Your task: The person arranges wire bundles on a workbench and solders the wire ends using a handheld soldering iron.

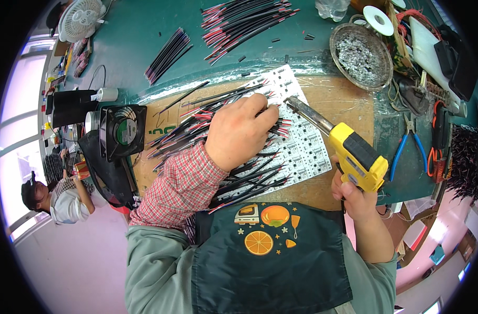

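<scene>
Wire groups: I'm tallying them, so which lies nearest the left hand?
The wires strewn over the white panel, around the left hand; the slim bundle and larger pile lie farther off on the green tabletop.

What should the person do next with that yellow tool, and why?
Perhaps ease the yellow soldering gun, held in the right hand, toward the wires by the left hand: its tip points that way, and white circuit boards lie beneath them.

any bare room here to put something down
Green tabletop between the white fan and slim wire bundle; brown board between metal dish, white sheet and yellow tool. Crowded: the sheet's left side, under loose wires and the left hand, and the area right of the dish.
</scene>
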`<control>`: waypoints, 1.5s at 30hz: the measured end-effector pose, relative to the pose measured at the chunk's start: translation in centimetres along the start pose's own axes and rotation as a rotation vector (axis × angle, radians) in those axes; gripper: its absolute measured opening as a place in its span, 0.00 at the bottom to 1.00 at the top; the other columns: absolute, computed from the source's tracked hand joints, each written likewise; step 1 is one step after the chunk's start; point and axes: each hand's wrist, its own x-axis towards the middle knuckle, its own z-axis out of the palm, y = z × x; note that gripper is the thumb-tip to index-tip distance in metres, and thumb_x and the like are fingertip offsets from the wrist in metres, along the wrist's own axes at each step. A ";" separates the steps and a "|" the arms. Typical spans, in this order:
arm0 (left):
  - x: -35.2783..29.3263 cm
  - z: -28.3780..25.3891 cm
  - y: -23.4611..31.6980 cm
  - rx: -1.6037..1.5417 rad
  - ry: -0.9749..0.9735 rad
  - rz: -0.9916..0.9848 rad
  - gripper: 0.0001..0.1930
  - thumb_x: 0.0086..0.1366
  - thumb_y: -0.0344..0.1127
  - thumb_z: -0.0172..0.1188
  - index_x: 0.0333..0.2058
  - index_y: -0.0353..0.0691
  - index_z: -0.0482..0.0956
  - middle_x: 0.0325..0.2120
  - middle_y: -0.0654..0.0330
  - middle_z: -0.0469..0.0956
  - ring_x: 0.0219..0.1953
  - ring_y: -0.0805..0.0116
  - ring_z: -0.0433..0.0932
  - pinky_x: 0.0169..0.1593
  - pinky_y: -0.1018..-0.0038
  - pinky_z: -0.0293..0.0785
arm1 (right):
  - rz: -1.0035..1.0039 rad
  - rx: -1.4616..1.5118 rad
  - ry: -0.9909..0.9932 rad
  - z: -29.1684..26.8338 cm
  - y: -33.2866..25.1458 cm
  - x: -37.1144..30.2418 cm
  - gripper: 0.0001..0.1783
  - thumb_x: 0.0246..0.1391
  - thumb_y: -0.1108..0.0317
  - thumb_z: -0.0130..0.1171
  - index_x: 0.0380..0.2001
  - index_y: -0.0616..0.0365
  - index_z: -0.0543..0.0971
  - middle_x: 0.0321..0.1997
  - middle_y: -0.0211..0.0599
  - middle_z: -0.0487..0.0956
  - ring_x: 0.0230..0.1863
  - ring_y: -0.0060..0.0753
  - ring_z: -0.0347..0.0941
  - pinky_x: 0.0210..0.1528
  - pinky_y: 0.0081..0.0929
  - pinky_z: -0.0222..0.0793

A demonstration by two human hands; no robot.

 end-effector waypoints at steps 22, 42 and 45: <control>1.6 0.2 0.6 -0.032 -0.013 0.000 0.19 0.41 0.21 0.57 0.36 0.42 0.80 0.32 0.60 0.76 0.33 0.59 0.76 0.35 0.67 0.74 | 0.021 -0.047 -0.039 -1.5 -0.8 -0.3 0.27 0.53 0.57 0.61 0.47 0.68 0.68 0.24 0.32 0.68 0.22 0.22 0.63 0.22 0.20 0.61; 2.1 -0.1 0.8 -0.093 -0.050 -0.072 0.18 0.43 0.20 0.58 0.36 0.44 0.80 0.33 0.60 0.78 0.36 0.58 0.78 0.38 0.67 0.75 | 0.051 0.070 -0.016 -2.3 -1.4 -1.0 0.19 0.49 0.70 0.62 0.45 0.64 0.73 0.30 0.30 0.75 0.30 0.22 0.70 0.32 0.22 0.66; 2.3 -0.2 0.9 -0.096 -0.069 -0.074 0.19 0.42 0.20 0.59 0.35 0.44 0.80 0.34 0.60 0.78 0.36 0.58 0.78 0.39 0.67 0.75 | 0.049 0.053 -0.035 -2.7 -1.4 -1.0 0.20 0.50 0.70 0.62 0.47 0.64 0.73 0.30 0.30 0.75 0.30 0.21 0.70 0.33 0.22 0.66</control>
